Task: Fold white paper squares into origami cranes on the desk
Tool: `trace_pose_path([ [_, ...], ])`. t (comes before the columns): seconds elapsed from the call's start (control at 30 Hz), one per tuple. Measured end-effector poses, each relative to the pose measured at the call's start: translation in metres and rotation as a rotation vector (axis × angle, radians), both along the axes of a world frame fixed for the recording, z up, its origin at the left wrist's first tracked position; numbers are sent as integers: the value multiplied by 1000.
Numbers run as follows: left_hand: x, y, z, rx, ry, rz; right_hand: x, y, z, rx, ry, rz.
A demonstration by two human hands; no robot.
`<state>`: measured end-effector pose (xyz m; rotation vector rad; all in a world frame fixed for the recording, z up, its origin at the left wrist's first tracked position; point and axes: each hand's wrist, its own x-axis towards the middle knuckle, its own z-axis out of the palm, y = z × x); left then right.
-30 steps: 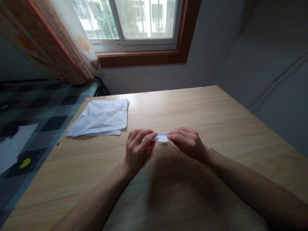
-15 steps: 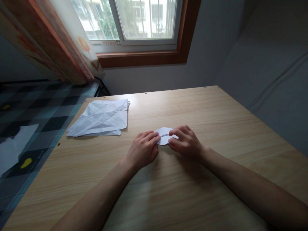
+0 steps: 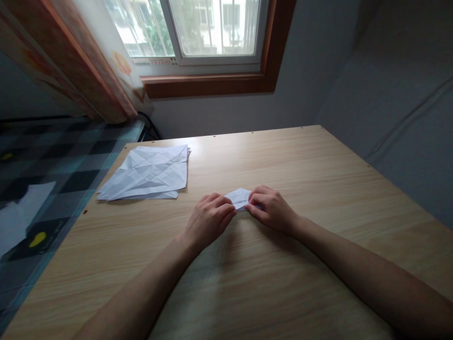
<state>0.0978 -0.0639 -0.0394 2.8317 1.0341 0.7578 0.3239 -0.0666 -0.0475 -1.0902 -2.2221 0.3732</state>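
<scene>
A small folded piece of white paper (image 3: pixel 239 197) lies on the wooden table (image 3: pixel 318 179), between my two hands. My left hand (image 3: pixel 209 219) has its fingers curled, and its fingertips pinch the paper's left side. On the right side of the paper, my right hand (image 3: pixel 272 208) presses down with bent fingers. Most of the paper is hidden under the fingers.
A stack of creased white sheets (image 3: pixel 148 172) lies at the table's back left. A checked cloth (image 3: pixel 53 174) with a white sheet (image 3: pixel 17 212) on it is left of the table. A window (image 3: pixel 198 33) and curtain (image 3: pixel 88 71) are behind; a grey wall stands at the right.
The paper went from held slightly up between the fingertips to flat on the table. Both hands came closer together over it and now press it down.
</scene>
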Motion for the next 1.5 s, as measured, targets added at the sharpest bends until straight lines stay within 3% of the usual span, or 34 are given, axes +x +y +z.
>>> trace_pose_path([
  [0.17,3,0,1,-31,2,70,-3,1,1,-5,-37,-42],
  [0.43,3,-1,3,63,94,35,-2,2,1,-9,-55,-48],
  [0.63,4,-3,3,4,89,49,3,1,2,3,-53,55],
  [0.93,14,-1,3,-144,103,216,-2,0,6,-36,-84,-4],
  [1.4,18,-4,2,-87,113,350,-4,1,7,-150,39,-103],
  [1.5,16,-4,0,-3,80,315,-2,1,6,-173,76,-99],
])
